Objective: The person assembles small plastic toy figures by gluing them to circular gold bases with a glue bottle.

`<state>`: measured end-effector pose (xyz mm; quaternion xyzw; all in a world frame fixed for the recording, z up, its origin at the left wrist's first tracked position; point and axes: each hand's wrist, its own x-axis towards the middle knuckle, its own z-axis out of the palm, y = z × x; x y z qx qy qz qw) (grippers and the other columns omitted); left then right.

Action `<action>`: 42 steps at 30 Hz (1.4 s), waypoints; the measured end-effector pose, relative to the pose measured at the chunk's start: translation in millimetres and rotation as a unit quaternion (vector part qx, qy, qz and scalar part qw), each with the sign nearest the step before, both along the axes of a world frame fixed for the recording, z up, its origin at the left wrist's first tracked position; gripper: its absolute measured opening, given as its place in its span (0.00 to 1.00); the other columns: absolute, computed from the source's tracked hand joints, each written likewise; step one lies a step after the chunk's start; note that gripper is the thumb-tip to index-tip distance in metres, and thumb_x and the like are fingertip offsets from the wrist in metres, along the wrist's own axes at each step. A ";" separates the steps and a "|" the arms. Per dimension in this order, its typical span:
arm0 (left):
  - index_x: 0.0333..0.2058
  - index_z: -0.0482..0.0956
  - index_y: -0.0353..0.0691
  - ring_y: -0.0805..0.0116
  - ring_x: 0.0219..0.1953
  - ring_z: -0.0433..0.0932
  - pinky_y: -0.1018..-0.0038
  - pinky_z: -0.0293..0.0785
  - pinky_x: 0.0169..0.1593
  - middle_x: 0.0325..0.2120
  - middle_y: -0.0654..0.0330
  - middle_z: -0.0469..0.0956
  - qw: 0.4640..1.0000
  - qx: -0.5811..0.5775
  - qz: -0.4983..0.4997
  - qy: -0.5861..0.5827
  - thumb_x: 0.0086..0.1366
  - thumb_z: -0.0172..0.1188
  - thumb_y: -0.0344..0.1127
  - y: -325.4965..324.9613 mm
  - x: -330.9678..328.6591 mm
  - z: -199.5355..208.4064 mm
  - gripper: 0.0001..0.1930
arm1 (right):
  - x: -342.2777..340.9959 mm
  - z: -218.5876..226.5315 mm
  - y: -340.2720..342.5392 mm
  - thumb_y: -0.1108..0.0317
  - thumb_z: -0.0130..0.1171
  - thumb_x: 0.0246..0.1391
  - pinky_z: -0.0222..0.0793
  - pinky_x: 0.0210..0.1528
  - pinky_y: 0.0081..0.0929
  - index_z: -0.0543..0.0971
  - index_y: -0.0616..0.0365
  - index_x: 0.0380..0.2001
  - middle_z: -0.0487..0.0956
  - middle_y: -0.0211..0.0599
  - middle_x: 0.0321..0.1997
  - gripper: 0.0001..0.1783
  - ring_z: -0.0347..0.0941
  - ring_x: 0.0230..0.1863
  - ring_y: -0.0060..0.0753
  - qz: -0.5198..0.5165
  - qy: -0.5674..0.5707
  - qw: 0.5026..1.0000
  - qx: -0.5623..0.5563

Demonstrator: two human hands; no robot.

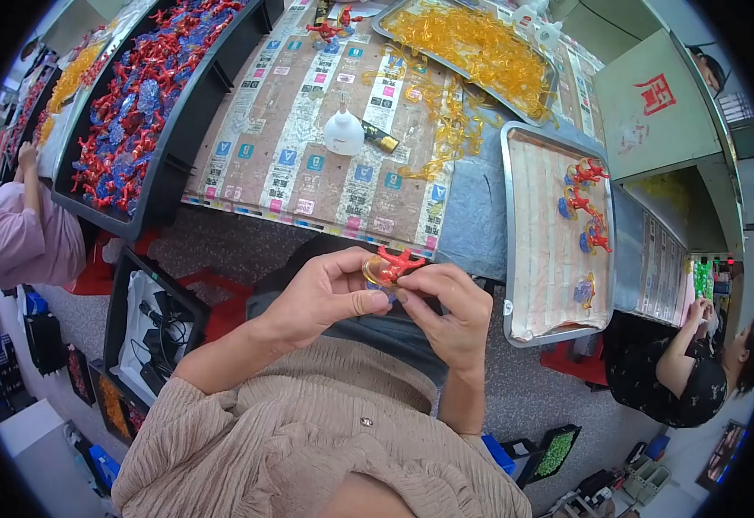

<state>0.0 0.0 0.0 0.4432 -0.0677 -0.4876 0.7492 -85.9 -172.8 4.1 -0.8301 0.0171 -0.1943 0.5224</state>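
Between both hands, just in front of the table's near edge, is a small red plastic figure [400, 262] with a clear yellow piece [378, 271] at its lower left. A bit of blue shows beneath, mostly hidden by fingers. My left hand [325, 293] pinches the yellow part between thumb and fingers. My right hand [452, 309] closes on the figure's lower right side with thumb and forefinger. On the metal tray [513, 233] to the right stand several similar red figures [581, 205] with blue and yellow parts, and one blue-and-yellow piece [584, 290] without red.
A black crate [154, 186] full of red and blue parts stands at left. Yellow clear parts [468, 52] heap on a far tray and spill onto the table. A white squeeze bottle [343, 131] stands mid-table beside a dark tube [380, 138]. People sit at both sides.
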 end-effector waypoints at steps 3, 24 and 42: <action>0.49 0.72 0.34 0.78 0.42 0.76 0.79 0.76 0.47 0.41 0.62 0.77 1.000 -0.003 -0.003 0.009 0.60 0.64 0.28 -0.4 -0.7 1.0 0.19 | -1.9 -0.9 1.1 0.79 0.67 0.41 0.74 0.31 0.23 0.82 0.58 0.33 0.80 0.37 0.32 0.12 0.78 0.32 0.33 -0.002 -0.023 1.000 -0.018; 0.43 0.76 0.34 0.79 0.43 0.72 0.81 0.71 0.47 0.40 0.66 0.68 0.996 0.006 0.000 -0.092 0.57 0.66 0.25 -1.0 -1.5 -3.1 0.15 | -5.4 -25.6 22.3 0.83 0.66 0.41 0.69 0.26 0.27 0.78 0.66 0.33 0.76 0.40 0.28 0.13 0.73 0.25 0.36 -0.091 -0.169 0.978 -0.081; 0.36 0.78 0.31 0.81 0.33 0.71 0.85 0.70 0.35 0.34 0.63 0.67 0.920 0.091 0.088 -0.371 0.56 0.63 0.25 -9.2 -14.2 1.6 0.08 | -10.5 -29.6 30.9 0.84 0.65 0.41 0.73 0.31 0.29 0.78 0.65 0.33 0.77 0.41 0.31 0.13 0.75 0.29 0.39 -0.099 -0.199 0.974 -0.054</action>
